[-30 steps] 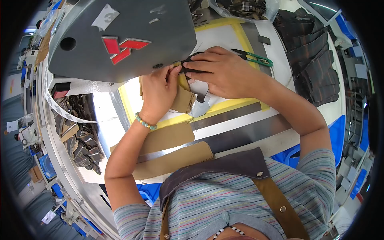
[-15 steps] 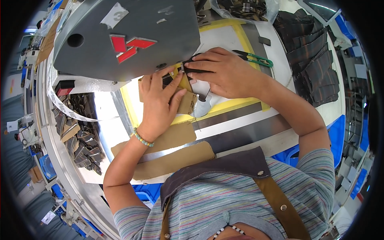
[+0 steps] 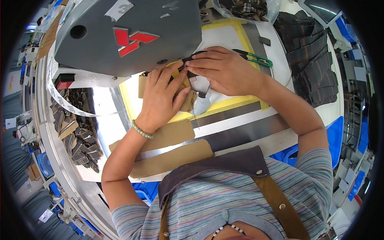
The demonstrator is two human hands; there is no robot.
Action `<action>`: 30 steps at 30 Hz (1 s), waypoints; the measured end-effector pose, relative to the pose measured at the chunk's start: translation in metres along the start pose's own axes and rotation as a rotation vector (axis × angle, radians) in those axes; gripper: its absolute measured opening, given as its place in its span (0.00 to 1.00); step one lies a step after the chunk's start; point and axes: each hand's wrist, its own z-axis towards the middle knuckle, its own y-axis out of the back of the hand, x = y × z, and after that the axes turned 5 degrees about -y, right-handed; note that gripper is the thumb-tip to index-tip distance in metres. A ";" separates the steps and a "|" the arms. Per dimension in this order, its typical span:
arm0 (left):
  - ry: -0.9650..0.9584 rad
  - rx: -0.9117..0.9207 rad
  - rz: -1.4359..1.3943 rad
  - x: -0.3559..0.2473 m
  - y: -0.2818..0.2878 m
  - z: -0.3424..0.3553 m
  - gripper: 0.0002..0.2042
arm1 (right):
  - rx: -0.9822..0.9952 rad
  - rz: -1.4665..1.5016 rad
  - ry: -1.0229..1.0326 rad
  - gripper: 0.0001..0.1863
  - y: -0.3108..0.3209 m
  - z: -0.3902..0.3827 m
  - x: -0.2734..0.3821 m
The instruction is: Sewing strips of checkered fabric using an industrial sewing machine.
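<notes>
At the sewing machine [image 3: 132,44], a large grey body with a red emblem, both hands meet just below its near edge. My left hand [image 3: 162,94] lies flat, fingers stretched, on a tan piece [image 3: 188,102] with loose threads at its corner. A beaded bracelet circles that wrist. My right hand [image 3: 236,72] comes from the right, its fingers together and closed on a dark strip of cloth [image 3: 195,56] beside the left fingertips. The needle area is hidden behind the machine body and fingers. Green-handled thread snips [image 3: 259,60] lie just beyond the right hand.
Yellow tape [image 3: 244,38] frames the white work surface. Stacked dark plaid cloth pieces [image 3: 308,60] lie at the right, small cloth pieces [image 3: 82,140] at the left. Two tan strips [image 3: 174,158] rest along the near edge. A clear bag of scraps [image 3: 248,10] stands at the back.
My left fingers have slid slightly up and right, closer to the right fingertips. The tan piece beneath them has shifted a little. The right hand has barely moved.
</notes>
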 end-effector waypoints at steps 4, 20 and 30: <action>-0.018 0.026 -0.093 0.008 0.000 0.008 0.24 | 0.055 -0.011 -0.022 0.32 0.004 0.001 0.000; 0.072 0.054 0.243 0.012 0.002 -0.015 0.26 | 0.041 -0.028 0.003 0.29 0.006 0.004 0.001; -0.018 0.142 0.063 0.013 0.012 0.005 0.29 | -0.144 -0.017 -0.030 0.23 0.009 0.008 -0.001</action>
